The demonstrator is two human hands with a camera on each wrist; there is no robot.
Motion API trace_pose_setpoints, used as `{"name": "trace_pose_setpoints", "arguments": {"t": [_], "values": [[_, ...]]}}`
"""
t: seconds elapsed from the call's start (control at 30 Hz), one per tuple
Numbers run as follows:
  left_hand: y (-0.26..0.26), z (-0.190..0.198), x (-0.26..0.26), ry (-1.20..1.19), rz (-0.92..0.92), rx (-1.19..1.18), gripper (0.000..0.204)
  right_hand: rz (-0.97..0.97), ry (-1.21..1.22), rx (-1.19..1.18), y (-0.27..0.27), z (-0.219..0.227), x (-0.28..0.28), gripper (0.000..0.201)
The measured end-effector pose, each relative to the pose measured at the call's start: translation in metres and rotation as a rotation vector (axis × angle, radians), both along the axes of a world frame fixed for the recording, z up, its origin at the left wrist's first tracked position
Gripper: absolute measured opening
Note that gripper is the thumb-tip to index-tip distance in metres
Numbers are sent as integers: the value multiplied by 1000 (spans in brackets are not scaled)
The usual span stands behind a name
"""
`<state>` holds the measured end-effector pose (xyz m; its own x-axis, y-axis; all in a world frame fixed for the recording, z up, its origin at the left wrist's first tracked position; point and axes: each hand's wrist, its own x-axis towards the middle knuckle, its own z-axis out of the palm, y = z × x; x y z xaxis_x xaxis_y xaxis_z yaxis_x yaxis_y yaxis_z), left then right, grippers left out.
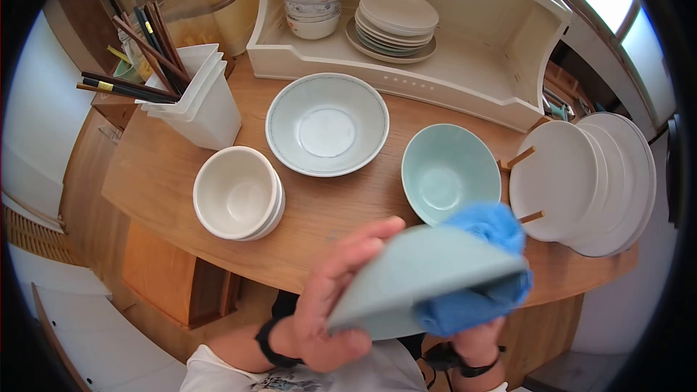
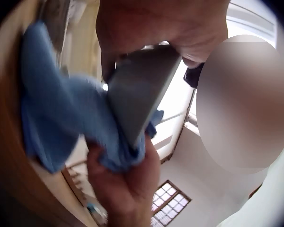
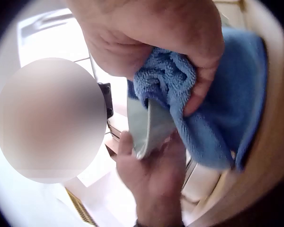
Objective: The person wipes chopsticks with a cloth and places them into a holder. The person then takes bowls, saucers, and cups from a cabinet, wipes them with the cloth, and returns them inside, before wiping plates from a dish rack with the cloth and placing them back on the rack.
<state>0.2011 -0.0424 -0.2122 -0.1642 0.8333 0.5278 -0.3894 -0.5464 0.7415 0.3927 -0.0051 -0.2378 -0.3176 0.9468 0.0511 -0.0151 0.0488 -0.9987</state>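
Note:
Tilted on its side above the table's front edge, a pale green bowl (image 1: 428, 265) is gripped at its left side by my left hand (image 1: 317, 312), thumb on one face and fingers on the other. My right hand (image 1: 481, 341) is mostly hidden behind a blue terry cloth (image 1: 475, 308). In the right wrist view this hand (image 3: 180, 33) clutches the bunched cloth (image 3: 163, 78), which wraps over the rim of the bowl (image 3: 149, 125). A loose end of the cloth (image 2: 49, 99) hangs down in the left wrist view.
On the wooden table (image 1: 330, 210) stand a second green bowl (image 1: 450, 167), a wide white bowl (image 1: 327, 123), stacked white cups (image 1: 236, 192) and a chopstick holder (image 1: 207, 105). Plates stand in a rack (image 1: 555, 181) at right. Behind, a cream shelf (image 1: 465, 80) bears bowls and plates.

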Motion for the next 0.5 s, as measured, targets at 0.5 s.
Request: {"name": "trace_pose_setpoints", "arguments": {"t": [0.5], "values": [[-14,26,6,-591,-270,-628,79,55,96,-16,-18,-13,16,50]]}}
